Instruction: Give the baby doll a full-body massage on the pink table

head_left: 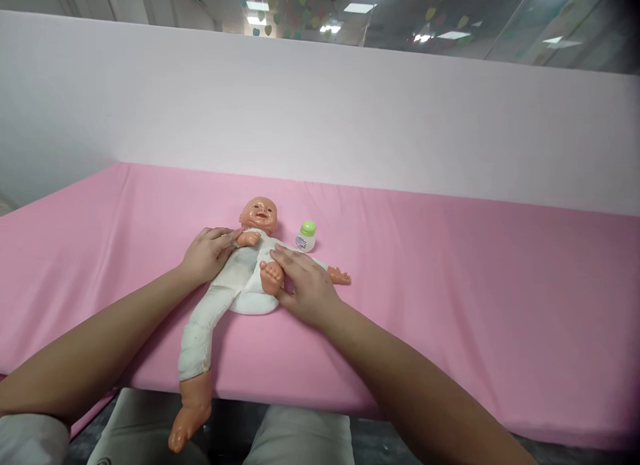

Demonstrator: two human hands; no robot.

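Two bare hands flank a baby doll [243, 268], which lies face up on a pink table cover [450, 285] between them. Its long axis runs away from the person, from a straight leg [197, 338] hanging past the near edge to the head [259, 215] at the far end, leaning slightly to the right. The left hand [206, 253] lies along the torso's left side, fingers close together, tips beside the doll's folded arm; whether they grip cannot be told. Against the raised foot [271, 278] rests the right hand [313, 285], thumb below and fingers above, somewhat bent; how firmly they press is unclear. This hand is the nearer one to the folded-up leg, which crosses the torso at its right. Just beyond its fingers stands a green-capped bottle [305, 238], near the doll's outstretched arm and touched by neither thumb.
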